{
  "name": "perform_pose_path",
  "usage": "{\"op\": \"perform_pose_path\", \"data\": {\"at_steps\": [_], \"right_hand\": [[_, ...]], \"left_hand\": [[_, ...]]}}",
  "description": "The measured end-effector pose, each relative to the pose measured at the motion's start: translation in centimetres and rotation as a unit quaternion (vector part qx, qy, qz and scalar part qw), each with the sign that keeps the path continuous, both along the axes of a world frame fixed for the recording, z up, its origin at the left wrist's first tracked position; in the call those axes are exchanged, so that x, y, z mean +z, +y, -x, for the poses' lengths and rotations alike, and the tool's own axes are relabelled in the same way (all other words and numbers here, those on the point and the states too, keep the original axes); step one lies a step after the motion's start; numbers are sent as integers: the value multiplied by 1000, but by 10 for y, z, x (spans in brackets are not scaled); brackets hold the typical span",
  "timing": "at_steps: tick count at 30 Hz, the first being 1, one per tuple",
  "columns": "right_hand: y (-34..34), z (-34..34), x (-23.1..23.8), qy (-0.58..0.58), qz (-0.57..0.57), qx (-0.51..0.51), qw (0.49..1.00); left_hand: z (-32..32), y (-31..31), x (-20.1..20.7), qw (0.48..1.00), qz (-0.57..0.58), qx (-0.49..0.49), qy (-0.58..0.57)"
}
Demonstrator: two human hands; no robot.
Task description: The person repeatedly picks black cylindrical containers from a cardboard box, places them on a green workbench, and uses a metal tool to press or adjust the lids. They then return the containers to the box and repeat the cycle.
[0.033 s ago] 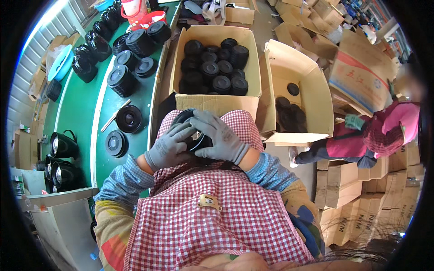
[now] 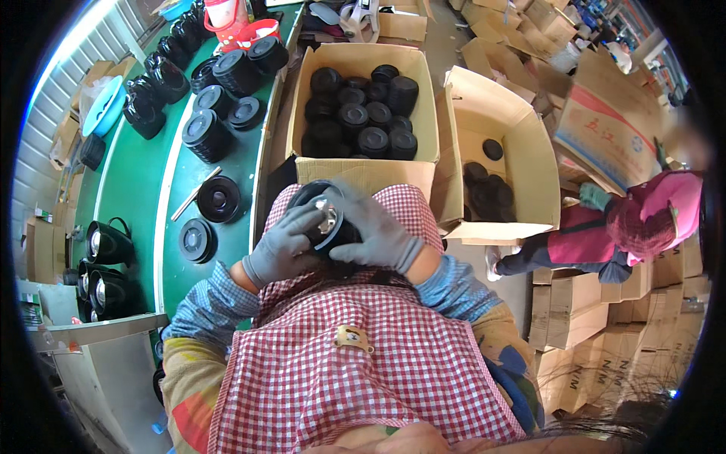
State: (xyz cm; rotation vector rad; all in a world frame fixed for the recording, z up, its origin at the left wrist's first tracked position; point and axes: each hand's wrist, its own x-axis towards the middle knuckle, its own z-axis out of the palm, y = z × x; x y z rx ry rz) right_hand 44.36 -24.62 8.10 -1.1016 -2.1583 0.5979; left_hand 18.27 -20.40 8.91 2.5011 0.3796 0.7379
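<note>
A round black housing [image 2: 321,191] with a shiny silver inside sits in my lap between my two grey-gloved hands. My left hand [image 2: 286,246] is closed on its left side, with the fingers reaching over the silver part. Over the right side lies my right hand [image 2: 378,234], its thumb side near the lower rim. Motion smears the right fingers, so their grip is unclear. The housing's underside is hidden by the hands and the checked apron [image 2: 325,333].
Stacked black discs [image 2: 204,136] and a dark round part [image 2: 219,199] lie on the green table [image 2: 172,253] at left. Ahead stands a carton [image 2: 378,172] of black discs, with another carton [image 2: 522,174] beside it. A person [image 2: 654,216] holds a large carton at right.
My right hand has shifted slightly right, its fingers now blurred, and more of the housing's silver inside shows. My left hand still holds the housing.
</note>
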Motion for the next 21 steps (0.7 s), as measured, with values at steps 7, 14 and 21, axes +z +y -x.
{"op": "perform_pose_path", "data": {"at_steps": [7, 14, 21], "right_hand": [[-28, -35, 26, -16, -58, -5, 998], [-46, 2, 52, 77, -68, -28, 994], [-63, 12, 62, 68, -32, -26, 997]], "left_hand": [[49, -26, -25, 680, 616, 119, -381], [14, -64, -31, 563, 730, 59, -382], [12, -70, -64, 529, 768, 3, -361]]}}
